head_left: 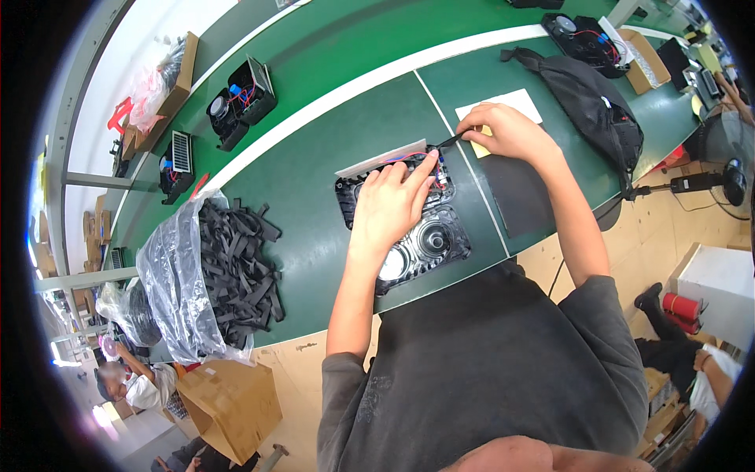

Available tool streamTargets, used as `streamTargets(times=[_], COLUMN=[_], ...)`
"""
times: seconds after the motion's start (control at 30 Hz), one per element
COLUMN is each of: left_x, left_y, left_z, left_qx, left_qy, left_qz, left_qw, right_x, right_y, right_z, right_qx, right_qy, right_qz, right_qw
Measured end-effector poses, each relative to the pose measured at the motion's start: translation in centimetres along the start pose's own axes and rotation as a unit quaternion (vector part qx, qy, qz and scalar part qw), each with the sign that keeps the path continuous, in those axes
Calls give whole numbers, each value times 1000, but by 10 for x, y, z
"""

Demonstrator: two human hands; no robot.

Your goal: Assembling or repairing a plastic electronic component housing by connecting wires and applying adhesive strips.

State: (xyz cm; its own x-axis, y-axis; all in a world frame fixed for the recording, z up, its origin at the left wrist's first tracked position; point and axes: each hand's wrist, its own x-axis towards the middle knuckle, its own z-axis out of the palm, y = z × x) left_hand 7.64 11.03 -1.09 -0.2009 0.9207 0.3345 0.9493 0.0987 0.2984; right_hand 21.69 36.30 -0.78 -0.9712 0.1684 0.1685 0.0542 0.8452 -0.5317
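An open black plastic speaker housing (460,236) lies on the green bench in front of me, with a round part in its near half and red and blue wires in its far half. My left hand (387,206) rests on the far half, fingers stretched out, the index fingertip at its far right corner. A white-edged panel (381,159) stands along the far side, partly behind that hand. From the same corner a short black strap (451,141) runs up to my right hand (507,132), whose thumb and fingers pinch its end.
A clear plastic bag (169,263) spills many black strips (240,267) at left. Similar open housings (242,98) stand on the far green belt. At right are a dark flat sheet (515,193), white paper (521,102), a black bag (586,98) and a small fan (733,182).
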Motion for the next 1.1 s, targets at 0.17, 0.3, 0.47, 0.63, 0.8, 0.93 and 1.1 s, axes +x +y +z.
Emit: streamTargets(times=[0.17,0.3,0.47,0.63,0.8,0.93,1.1], left_x=[-4,-14,-74,-114,-126,-126,-127], left_y=[3,-1,-31,-32,-23,-21,-40], left_z=[-2,-13,-52,-42,-33,-35,-52], left_qx=[14,15,-41,-93,-50,-43,-82], left_qy=[-17,48,101,43,-32,-29,-90], left_qz=[-18,8,72,124,68,63,77], left_qw=[1000,999,991,987,996,997,990], right_x=[-8,-25,-45,-10,12,18,11], right_y=[2,-3,-17,-25,-20,-20,-18], right_z=[-3,-4,-5,18,13,5,5], right_qx=[56,-1,-13,-16,30,17,9], right_qy=[3,32,107,135,4,-11,-46], right_qz=[32,55,66,-117,-56,-72,-12], right_qw=[998,998,992,984,998,997,999])
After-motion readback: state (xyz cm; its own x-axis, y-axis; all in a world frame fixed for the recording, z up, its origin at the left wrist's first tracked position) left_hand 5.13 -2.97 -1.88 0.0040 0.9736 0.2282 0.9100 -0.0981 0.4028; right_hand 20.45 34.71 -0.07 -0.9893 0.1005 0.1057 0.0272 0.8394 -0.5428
